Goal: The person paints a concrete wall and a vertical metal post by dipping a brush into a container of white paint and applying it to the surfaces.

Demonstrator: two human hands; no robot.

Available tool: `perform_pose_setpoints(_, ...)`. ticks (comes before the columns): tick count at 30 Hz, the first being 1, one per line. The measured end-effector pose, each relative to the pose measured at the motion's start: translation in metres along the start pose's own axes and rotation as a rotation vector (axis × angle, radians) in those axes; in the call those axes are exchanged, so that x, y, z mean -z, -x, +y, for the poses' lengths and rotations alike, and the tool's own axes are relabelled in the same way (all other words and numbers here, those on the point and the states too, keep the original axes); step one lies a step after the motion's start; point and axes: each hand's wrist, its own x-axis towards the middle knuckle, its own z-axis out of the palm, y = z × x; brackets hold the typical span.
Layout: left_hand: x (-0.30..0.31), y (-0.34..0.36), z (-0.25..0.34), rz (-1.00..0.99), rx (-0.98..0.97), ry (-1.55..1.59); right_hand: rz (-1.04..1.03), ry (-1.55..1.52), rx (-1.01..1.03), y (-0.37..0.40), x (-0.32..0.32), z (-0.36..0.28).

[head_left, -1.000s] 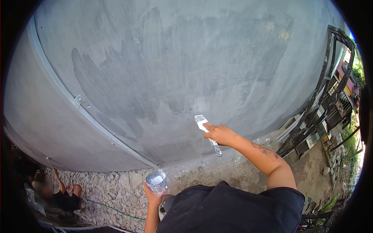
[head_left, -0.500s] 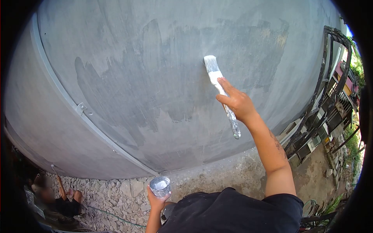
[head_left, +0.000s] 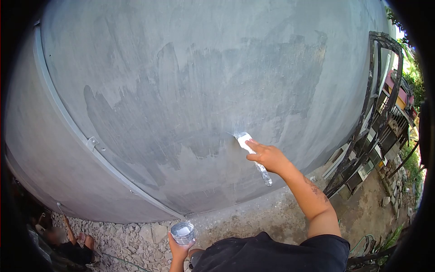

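Against the grey wall (head_left: pixel 190 68), low and right of centre, the paintbrush (head_left: pixel 244 140) presses its bristles to the surface. The right hand (head_left: pixel 268 157) is closed around its handle, with the forefinger stretched toward the bristles. The bristle end is coated pale whitish grey, and the handle runs down and right past the wrist, glossy and wet. Darker, damp-looking patches spread over the wall above and left of the paintbrush. Well below, near the bottom edge, the left hand (head_left: pixel 178 250) is wrapped around a small cup (head_left: pixel 182 232), held upright with pale liquid inside. At the wall's foot lies gravel (head_left: pixel 131 235), where another person (head_left: pixel 68 242) crouches at far left. To the right stands a dark metal gate (head_left: pixel 376 90).
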Motion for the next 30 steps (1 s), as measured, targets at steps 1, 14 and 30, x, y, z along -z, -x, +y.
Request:
perform_pose_setpoints(1,-0.004,0.001,0.002,0.000,0.001,0.002,0.100,-0.003,0.016,-0.014,0.028,0.012)
perform_pose_setpoints(14,-0.031,-0.009,0.014,-0.028,-0.031,-0.014,0.313,0.029,0.034,-0.037,0.065,0.045)
perform_pose_setpoints(30,-0.033,-0.044,0.018,-0.052,-0.099,-0.052,0.520,-0.076,0.097,-0.069,0.218,0.098)
